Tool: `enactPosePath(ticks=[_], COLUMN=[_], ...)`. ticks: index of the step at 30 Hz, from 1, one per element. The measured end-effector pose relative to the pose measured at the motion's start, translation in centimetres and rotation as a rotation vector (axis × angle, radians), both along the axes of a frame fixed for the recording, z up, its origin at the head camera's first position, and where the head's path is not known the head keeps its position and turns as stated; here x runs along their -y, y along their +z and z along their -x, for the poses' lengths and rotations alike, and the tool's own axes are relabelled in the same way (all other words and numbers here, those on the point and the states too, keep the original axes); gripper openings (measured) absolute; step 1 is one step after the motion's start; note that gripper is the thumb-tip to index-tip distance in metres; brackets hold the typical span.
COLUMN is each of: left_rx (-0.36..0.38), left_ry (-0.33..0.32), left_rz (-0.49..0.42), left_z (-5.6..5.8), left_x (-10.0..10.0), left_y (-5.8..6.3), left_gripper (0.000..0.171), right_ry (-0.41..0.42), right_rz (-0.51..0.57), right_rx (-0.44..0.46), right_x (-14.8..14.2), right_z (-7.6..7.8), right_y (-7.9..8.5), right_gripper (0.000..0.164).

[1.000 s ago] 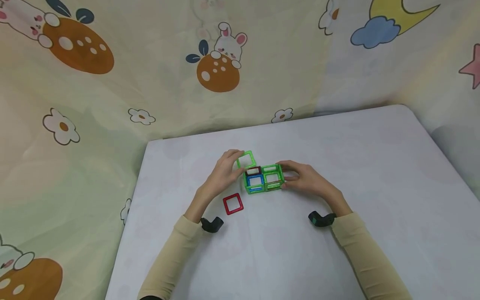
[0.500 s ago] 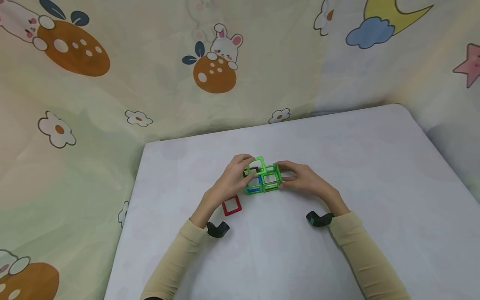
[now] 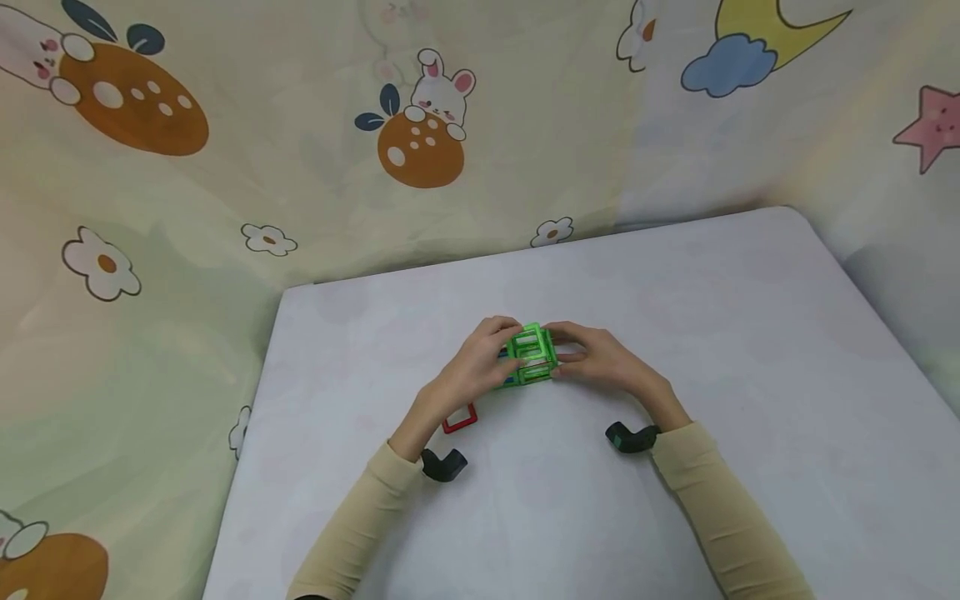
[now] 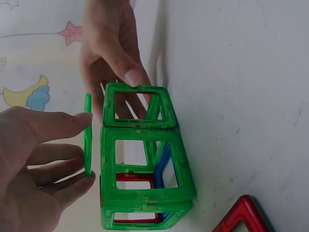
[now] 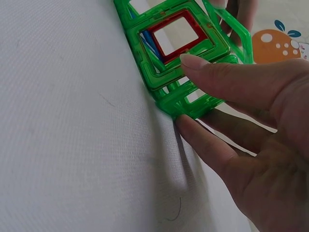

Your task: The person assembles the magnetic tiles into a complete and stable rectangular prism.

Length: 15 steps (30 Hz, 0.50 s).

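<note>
My left hand (image 3: 477,360) pinches a green square magnetic tile (image 4: 88,135) between thumb and fingertips. In the left wrist view that tile stands edge-on, a small gap away from a box built of magnetic tiles (image 4: 149,195). Mostly green, the box has a blue tile (image 4: 166,166) and a red tile (image 5: 161,48) among its walls. My right hand (image 3: 603,360) grips the box's right end, thumb on one side and fingers on the other. From the head, the left hand hides part of the box. A loose red square tile (image 3: 461,425) lies under the left wrist, partly covered.
The white-covered table (image 3: 675,292) stretches around the hands, its back edge meeting a printed cloth wall (image 3: 315,167). Each wrist carries a black camera mount (image 3: 445,465) that juts inward above the tabletop.
My left hand has carried the green tile rightward from beside the box's far left corner to over its right part. The right hand has kept its grip on the box.
</note>
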<state>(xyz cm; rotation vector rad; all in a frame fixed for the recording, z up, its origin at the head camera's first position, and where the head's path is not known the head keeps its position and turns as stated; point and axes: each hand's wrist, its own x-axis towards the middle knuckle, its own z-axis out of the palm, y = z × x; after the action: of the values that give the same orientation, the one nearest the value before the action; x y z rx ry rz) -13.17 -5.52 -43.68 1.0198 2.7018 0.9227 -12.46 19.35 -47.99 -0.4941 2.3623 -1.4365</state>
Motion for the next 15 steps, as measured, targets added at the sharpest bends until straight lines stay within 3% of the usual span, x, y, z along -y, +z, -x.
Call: enactPosePath(ticks=[15], left_rx=[0.008], left_ry=[0.002], left_rz=[0.050], left_z=[-0.11], left_x=[-0.97], left_y=[-0.24], left_gripper=[0.051], right_ry=[-0.007], right_rz=[-0.026], right_rx=[-0.008], right_x=[0.03], right_z=[-0.25], right_y=[0.20], right_gripper=[0.073])
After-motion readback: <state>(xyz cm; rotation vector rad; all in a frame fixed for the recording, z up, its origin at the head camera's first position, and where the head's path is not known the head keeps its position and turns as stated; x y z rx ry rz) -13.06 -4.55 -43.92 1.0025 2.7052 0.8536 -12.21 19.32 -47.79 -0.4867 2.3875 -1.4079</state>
